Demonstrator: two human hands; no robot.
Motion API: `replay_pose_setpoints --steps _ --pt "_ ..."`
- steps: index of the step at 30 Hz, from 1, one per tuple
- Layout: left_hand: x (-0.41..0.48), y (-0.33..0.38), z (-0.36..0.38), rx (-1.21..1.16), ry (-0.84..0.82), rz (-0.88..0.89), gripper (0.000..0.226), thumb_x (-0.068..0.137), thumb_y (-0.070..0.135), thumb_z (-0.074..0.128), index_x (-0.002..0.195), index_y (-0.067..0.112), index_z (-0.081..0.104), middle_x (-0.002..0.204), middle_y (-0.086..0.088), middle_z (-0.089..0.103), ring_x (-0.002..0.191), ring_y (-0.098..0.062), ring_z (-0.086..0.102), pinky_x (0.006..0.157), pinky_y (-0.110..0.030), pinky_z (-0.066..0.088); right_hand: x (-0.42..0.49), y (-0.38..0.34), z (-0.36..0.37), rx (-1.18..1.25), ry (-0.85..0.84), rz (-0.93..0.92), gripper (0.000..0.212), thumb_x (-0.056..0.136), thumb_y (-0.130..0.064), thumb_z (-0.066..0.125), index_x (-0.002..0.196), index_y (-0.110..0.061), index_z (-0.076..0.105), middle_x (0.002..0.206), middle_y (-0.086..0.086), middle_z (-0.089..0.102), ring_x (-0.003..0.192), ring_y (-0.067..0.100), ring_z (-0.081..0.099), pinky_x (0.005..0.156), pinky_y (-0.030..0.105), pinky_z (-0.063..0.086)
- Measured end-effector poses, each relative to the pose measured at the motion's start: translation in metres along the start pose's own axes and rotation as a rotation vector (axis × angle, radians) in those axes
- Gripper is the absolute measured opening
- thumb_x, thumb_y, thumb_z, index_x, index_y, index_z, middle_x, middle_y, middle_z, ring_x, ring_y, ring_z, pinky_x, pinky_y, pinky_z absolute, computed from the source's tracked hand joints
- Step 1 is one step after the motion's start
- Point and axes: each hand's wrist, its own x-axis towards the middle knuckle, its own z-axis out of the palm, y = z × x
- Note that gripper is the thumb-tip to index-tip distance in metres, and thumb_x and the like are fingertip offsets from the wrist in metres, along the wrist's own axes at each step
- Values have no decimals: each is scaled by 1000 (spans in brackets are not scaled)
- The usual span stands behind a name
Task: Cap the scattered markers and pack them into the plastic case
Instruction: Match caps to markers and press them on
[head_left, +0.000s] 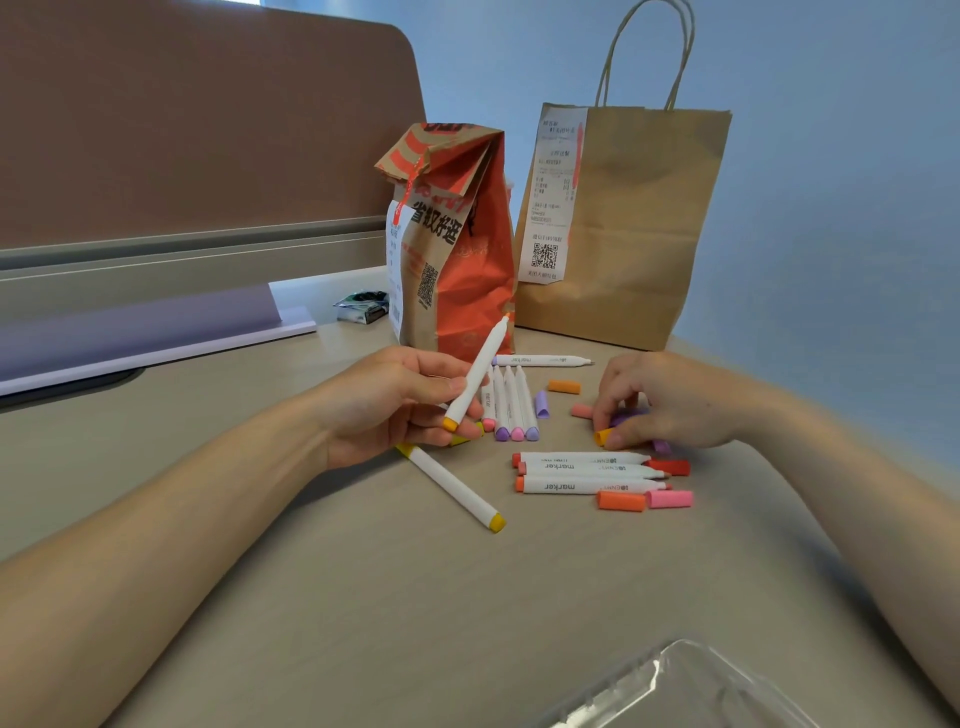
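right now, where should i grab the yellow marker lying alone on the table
Pinch the yellow marker on its white barrel near the middle, coming from above with fingers across it. It lies flat and diagonal, apart from the others, so both sides are free; its far end sits by the left hand, which holds another marker.

Clear plastic case (675, 686): cut off by the lower edge.
Small orange plastic cap (602, 435): half covered by the right hand (670, 400).
Purple plastic caps (629, 417): largely hidden under the same hand; number not countable.
White printed receipt (551, 197): text too small to be read.
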Motion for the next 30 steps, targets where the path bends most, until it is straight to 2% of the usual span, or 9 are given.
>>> replay_pose_setpoints --steps 3,5,7,9,11,18,22,27,30 --pt "0 0 0 12 -2 4 23 95 6 54 114 8 67 88 -10 75 74 -20 74 56 -21 57 -3 -3 0 122 80 -18 4 88 -26 71 90 -31 71 99 -14 66 91 1 59 78 15 47" --pt "0 0 -2 67 -14 16 25 93 5 57 116 6 66 85 -10 74 69 -21 72 56 -23 55 -6 -6 -1 343 162 2 5 90 -17 69 92 -21 71 89 -9 73 81 0 64 70 11 48" --pt "0 0 -4 144 -50 25 29 86 5 66 115 4 66 82 -10 72 65 -20 68 58 -26 53 -8 -9 -3 577 231 19 6 88 -9 70 94 -9 71 79 2 76 70 8 69 68 16 54" --pt "-1 1 -5 188 -98 22 34 77 8 68 110 0 69 81 -13 70 61 -20 64 60 -27 53 -10 -11 -4 713 290 24 8 84 -5 73 92 -7 72 75 11 75 65 17 70 66 23 58" --pt "-2 1 -5 210 -119 20 31 77 3 70 107 -4 70 81 -16 68 59 -19 61 58 -27 53 -10 -11 -4 807 330 21 12 81 -1 74 88 -10 74 73 9 75 65 17 70 64 24 57" --pt "-3 2 -2 248 -122 8 35 74 4 69 108 -8 69 79 -19 68 55 -15 62 56 -24 53 -9 -15 -2 848 321 14 17 79 1 75 93 -8 76 79 6 76 71 16 72 69 19 55" --pt "-3 2 1 292 -103 20 21 89 -7 57 107 -6 68 68 -14 69 56 -15 64 54 -22 52 -9 -20 -1 846 300 22 19 80 0 75 97 -6 76 84 9 77 80 25 75 72 20 57" --pt "-4 2 5 284 -86 33 21 89 -10 57 107 -7 67 69 -18 66 54 -15 67 52 -21 51 -10 -27 0 804 279 -14 16 79 -5 77 94 -13 79 87 11 76 86 30 72 82 31 60" --pt "-3 2 7 289 -95 31 19 89 -9 58 105 -5 67 68 -16 68 53 -16 66 53 -22 52 -9 -32 2 758 275 -36 17 80 -6 77 96 -11 80 87 8 77 84 26 71 75 24 59"
